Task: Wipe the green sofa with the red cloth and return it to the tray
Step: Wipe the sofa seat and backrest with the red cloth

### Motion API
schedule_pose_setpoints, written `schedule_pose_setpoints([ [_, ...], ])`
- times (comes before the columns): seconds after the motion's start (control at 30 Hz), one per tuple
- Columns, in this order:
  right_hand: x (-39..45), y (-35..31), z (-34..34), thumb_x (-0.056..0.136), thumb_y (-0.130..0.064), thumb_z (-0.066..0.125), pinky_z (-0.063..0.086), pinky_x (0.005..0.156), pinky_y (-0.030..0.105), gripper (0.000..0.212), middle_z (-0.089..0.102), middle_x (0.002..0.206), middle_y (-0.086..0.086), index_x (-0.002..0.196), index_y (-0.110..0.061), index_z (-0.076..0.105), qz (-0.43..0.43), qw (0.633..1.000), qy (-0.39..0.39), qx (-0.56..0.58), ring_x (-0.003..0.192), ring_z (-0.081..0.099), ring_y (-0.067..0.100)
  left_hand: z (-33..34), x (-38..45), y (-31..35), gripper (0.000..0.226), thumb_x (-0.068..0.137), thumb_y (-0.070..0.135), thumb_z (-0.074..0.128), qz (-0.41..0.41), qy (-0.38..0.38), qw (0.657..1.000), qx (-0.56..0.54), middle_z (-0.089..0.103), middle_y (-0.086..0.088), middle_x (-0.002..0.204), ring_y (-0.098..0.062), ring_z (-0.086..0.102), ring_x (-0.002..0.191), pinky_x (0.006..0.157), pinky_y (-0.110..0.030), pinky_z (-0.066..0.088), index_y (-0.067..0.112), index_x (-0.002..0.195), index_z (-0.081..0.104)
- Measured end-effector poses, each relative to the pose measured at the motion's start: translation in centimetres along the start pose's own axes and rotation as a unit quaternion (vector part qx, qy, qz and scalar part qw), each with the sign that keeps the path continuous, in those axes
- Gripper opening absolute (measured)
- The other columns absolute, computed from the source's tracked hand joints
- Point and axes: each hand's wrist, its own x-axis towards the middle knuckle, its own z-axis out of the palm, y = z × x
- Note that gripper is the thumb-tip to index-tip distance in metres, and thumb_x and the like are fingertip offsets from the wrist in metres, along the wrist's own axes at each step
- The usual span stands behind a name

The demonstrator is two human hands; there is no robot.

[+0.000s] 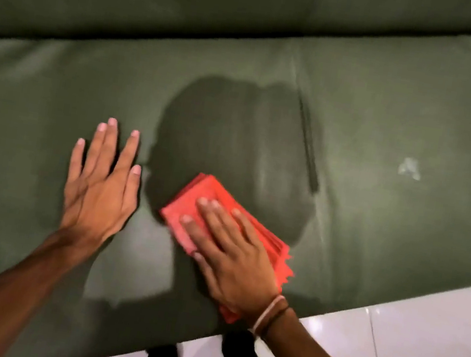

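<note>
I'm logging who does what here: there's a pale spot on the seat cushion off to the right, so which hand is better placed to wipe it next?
The right hand. It lies flat on the red cloth, on the side nearer the pale spot. The left hand rests bare on the sofa, farther away.

A floor of glossy white tiles [405, 341] fills the lower right corner, with thin grey grout lines crossing it and soft bright glare on the glaze. Light falls from behind the viewer, throwing a dark rounded shadow [232, 147] forward. The picture is slightly blurred throughout.
</note>
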Motion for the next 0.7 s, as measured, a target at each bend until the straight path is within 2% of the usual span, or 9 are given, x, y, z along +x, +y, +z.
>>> schedule_pose_setpoints([
  [0.1, -5.3, 9.5, -2.1, 0.105, -0.037, 0.043, 0.028, 0.123, 0.055, 0.058, 0.021, 0.170, 0.011, 0.160, -0.023, 0.031, 0.131, 0.990, 0.036, -0.031, 0.159, 0.018, 0.025, 1.8, 3.8, 9.1, 0.058, 0.104, 0.036, 0.028, 0.106, -0.011, 0.994, -0.010, 0.018, -0.014, 0.169, -0.029, 0.018, 0.156, 0.126, -0.053, 0.017, 0.019, 0.159, 0.027],
  [0.17, -8.3, 16.6, -3.9, 0.107, -0.039, 0.036, 0.024, 0.125, 0.058, 0.057, 0.021, 0.170, 0.015, 0.160, -0.020, 0.031, 0.220, 0.974, 0.046, -0.042, 0.159, 0.016, 0.029, 3.3, 6.2, 16.2, 0.059, 0.104, 0.038, 0.027, 0.159, -0.018, 0.987, -0.020, 0.016, -0.013, 0.170, -0.026, 0.016, 0.157, 0.127, -0.053, 0.016, 0.021, 0.160, 0.023],
  [0.27, -10.2, 26.9, -6.3, 0.107, -0.044, 0.016, 0.022, 0.125, 0.060, 0.062, 0.019, 0.170, 0.019, 0.162, -0.018, 0.023, 0.383, 0.918, 0.079, -0.073, 0.159, 0.015, 0.036, 4.6, 8.5, 23.5, 0.061, 0.105, 0.040, 0.023, 0.163, -0.011, 0.987, -0.012, 0.010, -0.011, 0.171, -0.024, 0.011, 0.158, 0.128, -0.053, 0.015, 0.022, 0.162, 0.013],
  [0.37, -6.3, 33.2, -7.6, 0.105, -0.044, 0.023, 0.022, 0.125, 0.058, 0.062, 0.021, 0.169, 0.022, 0.162, -0.020, 0.024, 0.492, 0.856, 0.149, -0.059, 0.157, 0.018, 0.037, 5.2, 9.3, 25.0, 0.062, 0.104, 0.040, 0.020, 0.142, -0.003, 0.990, 0.012, 0.005, -0.011, 0.171, -0.024, 0.007, 0.159, 0.128, -0.053, 0.013, 0.022, 0.162, 0.008],
  [0.43, -1.7, 31.8, -7.3, 0.104, -0.040, 0.029, 0.019, 0.127, 0.057, 0.062, 0.018, 0.169, 0.023, 0.162, -0.018, 0.024, 0.460, 0.871, 0.168, -0.042, 0.158, 0.015, 0.037, 5.0, 9.0, 24.7, 0.063, 0.103, 0.039, 0.021, 0.142, -0.009, 0.989, 0.026, 0.004, -0.012, 0.171, -0.025, 0.006, 0.159, 0.128, -0.053, 0.013, 0.021, 0.162, 0.007],
  [0.53, -0.6, 25.8, -6.3, 0.106, -0.037, 0.031, 0.016, 0.129, 0.052, 0.061, 0.015, 0.171, 0.018, 0.163, -0.019, 0.020, 0.235, 0.965, 0.100, -0.051, 0.160, 0.010, 0.031, 4.7, 9.3, 25.1, 0.063, 0.103, 0.038, 0.023, 0.141, -0.014, 0.989, 0.040, 0.005, -0.013, 0.171, -0.026, 0.007, 0.158, 0.128, -0.053, 0.014, 0.020, 0.162, 0.008],
  [0.6, -5.4, 26.1, -6.8, 0.108, -0.039, 0.032, 0.018, 0.128, 0.052, 0.058, 0.016, 0.171, 0.014, 0.162, -0.022, 0.023, 0.126, 0.989, 0.051, -0.050, 0.160, 0.010, 0.028, 4.5, 9.3, 25.2, 0.064, 0.103, 0.038, 0.024, 0.136, -0.019, 0.990, 0.041, 0.004, -0.012, 0.171, -0.026, 0.008, 0.158, 0.128, -0.053, 0.014, 0.020, 0.162, 0.008],
  [0.63, -8.3, 28.1, -7.4, 0.108, -0.041, 0.031, 0.021, 0.127, 0.055, 0.057, 0.018, 0.171, 0.015, 0.162, -0.022, 0.025, 0.130, 0.989, 0.047, -0.047, 0.160, 0.013, 0.028, 4.4, 9.4, 25.2, 0.064, 0.103, 0.038, 0.024, 0.137, -0.022, 0.989, 0.043, 0.004, -0.012, 0.171, -0.025, 0.008, 0.158, 0.128, -0.053, 0.015, 0.020, 0.162, 0.008],
  [0.7, -12.2, 34.2, -9.2, 0.107, -0.045, 0.024, 0.023, 0.123, 0.062, 0.060, 0.019, 0.170, 0.019, 0.162, -0.020, 0.024, 0.216, 0.973, 0.047, -0.063, 0.159, 0.015, 0.033, 4.3, 9.5, 25.1, 0.065, 0.103, 0.038, 0.023, 0.133, -0.027, 0.990, 0.047, 0.003, -0.012, 0.171, -0.026, 0.007, 0.158, 0.127, -0.053, 0.016, 0.020, 0.163, 0.006],
])
